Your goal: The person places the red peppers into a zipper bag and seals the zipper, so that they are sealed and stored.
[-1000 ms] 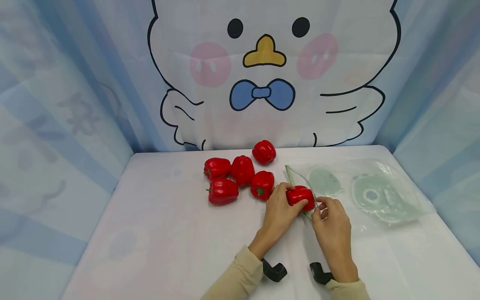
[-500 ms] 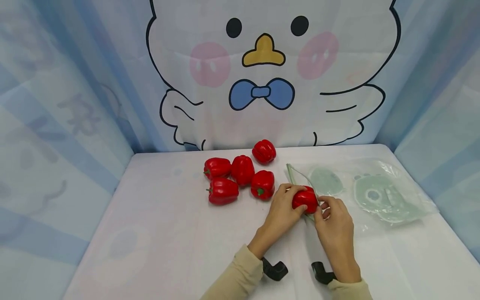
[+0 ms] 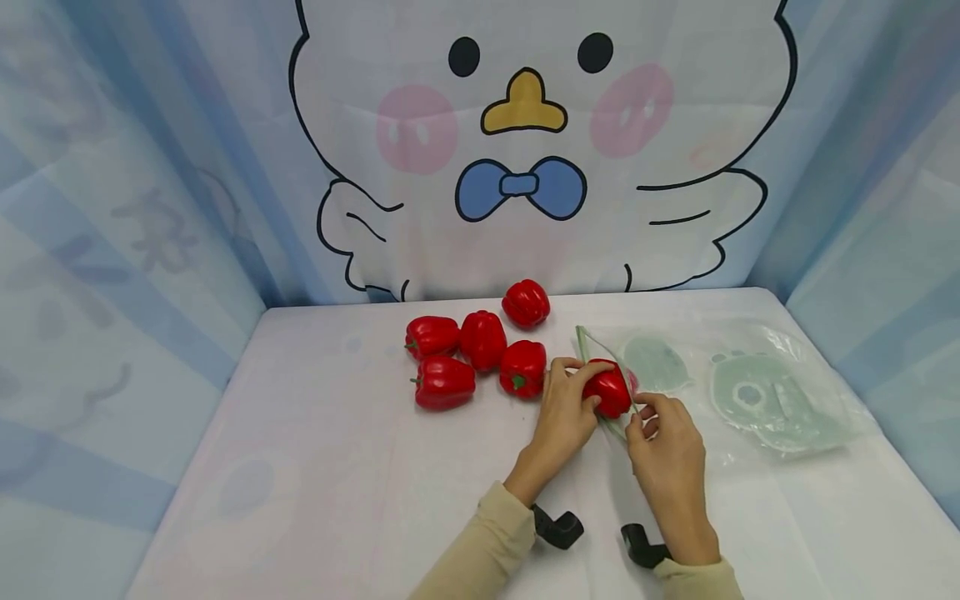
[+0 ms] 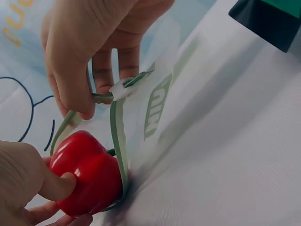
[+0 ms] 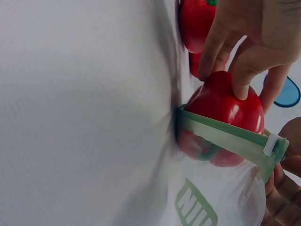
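At four o'clock from loose bell peppers (image 3: 482, 340): red bell pepper (image 3: 606, 392) now stem-end past green rim (image 5: 230, 132) of clear zip bag (image 5: 235, 181), deeper than before. Left hand (image 3: 564, 412) grips pepper; right hand (image 3: 666, 437) pinches rim. Bagging looks partway.

A glossy red bell pepper (image 5: 221, 103) lies stem-first, partly inside an open, green-edged clear bag (image 3: 750, 392).
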A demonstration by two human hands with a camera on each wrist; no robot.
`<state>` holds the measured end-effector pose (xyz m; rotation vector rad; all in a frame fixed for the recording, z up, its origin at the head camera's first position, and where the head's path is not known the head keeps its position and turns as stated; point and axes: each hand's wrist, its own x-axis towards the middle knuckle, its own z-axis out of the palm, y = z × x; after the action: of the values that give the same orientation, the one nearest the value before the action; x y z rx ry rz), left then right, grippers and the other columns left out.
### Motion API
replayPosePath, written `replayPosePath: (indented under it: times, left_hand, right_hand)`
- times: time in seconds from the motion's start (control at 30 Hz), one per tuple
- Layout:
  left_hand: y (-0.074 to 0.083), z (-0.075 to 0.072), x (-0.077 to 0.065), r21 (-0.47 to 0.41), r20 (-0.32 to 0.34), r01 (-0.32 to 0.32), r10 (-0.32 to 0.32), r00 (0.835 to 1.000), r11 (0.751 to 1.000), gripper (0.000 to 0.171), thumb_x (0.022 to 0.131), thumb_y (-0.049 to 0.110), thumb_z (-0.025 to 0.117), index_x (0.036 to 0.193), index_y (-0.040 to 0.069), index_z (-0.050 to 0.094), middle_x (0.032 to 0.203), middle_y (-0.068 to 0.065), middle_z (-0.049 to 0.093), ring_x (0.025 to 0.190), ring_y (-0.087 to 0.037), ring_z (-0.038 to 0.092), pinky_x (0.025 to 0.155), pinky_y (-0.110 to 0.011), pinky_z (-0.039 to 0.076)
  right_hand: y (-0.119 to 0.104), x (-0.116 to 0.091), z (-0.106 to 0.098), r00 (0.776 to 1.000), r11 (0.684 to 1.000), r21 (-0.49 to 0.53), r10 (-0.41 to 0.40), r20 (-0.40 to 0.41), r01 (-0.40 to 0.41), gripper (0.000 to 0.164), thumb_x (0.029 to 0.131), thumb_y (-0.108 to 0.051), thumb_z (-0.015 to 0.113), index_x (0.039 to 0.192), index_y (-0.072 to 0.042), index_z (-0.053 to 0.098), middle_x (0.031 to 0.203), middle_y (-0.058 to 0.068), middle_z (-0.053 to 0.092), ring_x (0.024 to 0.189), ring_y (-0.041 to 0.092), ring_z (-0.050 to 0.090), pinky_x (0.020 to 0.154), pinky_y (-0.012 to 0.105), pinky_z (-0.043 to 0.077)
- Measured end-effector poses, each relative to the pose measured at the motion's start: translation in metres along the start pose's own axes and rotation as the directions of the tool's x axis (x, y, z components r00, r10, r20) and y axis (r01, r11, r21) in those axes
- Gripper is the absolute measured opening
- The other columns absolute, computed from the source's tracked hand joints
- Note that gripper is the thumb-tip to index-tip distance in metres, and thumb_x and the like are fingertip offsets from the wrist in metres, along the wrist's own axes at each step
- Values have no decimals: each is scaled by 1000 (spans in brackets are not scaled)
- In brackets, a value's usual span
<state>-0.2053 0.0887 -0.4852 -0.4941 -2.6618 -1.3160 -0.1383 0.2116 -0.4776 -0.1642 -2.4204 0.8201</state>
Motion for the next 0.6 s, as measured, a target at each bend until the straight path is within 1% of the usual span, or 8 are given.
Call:
replayPosePath:
  times: [0.1,0.13,0.2,0.3,0.37,0.47,0.6]
  left_hand:
    - [-2,2,4,-18,-14,0,0,1000,1000,51,89,-5,72,132,23,71,131,-13,61,125,-26,57,107,-38,50]
    - [-2,2,5,-33,-1,1,-2,1000,999,52,89,-5,72,133,22,71,133,-13,60,126,-26,57,108,-38,50]
    - [-4,2,6,-73,44,4,0,999,997,54,89,-2,73,137,20,67,138,-13,58,130,-26,55,109,-38,51]
    - [-6,0,7,-120,123,15,0,992,993,61,88,8,80,145,20,60,146,-12,51,137,-26,49,111,-38,51]
    - [-8,1,8,-136,150,19,2,989,990,67,87,15,84,148,20,55,149,-12,47,139,-26,46,112,-40,52]
    - [-9,4,8,-138,141,19,1,990,990,73,85,19,87,150,17,52,149,-12,48,139,-26,48,112,-42,52]
    - [-11,9,11,-159,109,40,-22,994,986,80,86,19,86,155,10,46,149,-12,51,137,-25,55,112,-39,52]
  right_hand:
    - [0,0,1,1000,1000,-14,6,7,-6,26,85,8,71,111,3,72,88,17,66,69,25,61,55,22,47]
    - [0,0,1,1000,1000,-17,8,8,-8,25,86,8,71,111,3,72,88,16,66,69,25,61,55,22,47]
    - [0,0,1,1000,1000,-21,8,8,-7,25,86,7,71,110,3,72,87,16,66,69,24,61,55,22,47]
    - [-1,0,0,1000,1000,-14,6,11,-6,26,86,8,71,111,2,72,87,15,66,70,24,60,55,22,46]
    - [-2,0,0,1000,1000,-9,1,10,-1,26,86,8,71,111,2,72,88,16,66,70,25,60,55,23,46]
    - [-2,-1,0,1000,1000,-8,-1,11,1,26,86,8,71,111,2,73,88,16,67,70,25,61,55,22,46]
    - [-2,-1,1,1000,1000,-6,-11,9,11,25,86,9,70,110,2,72,88,16,67,69,25,61,54,22,46]
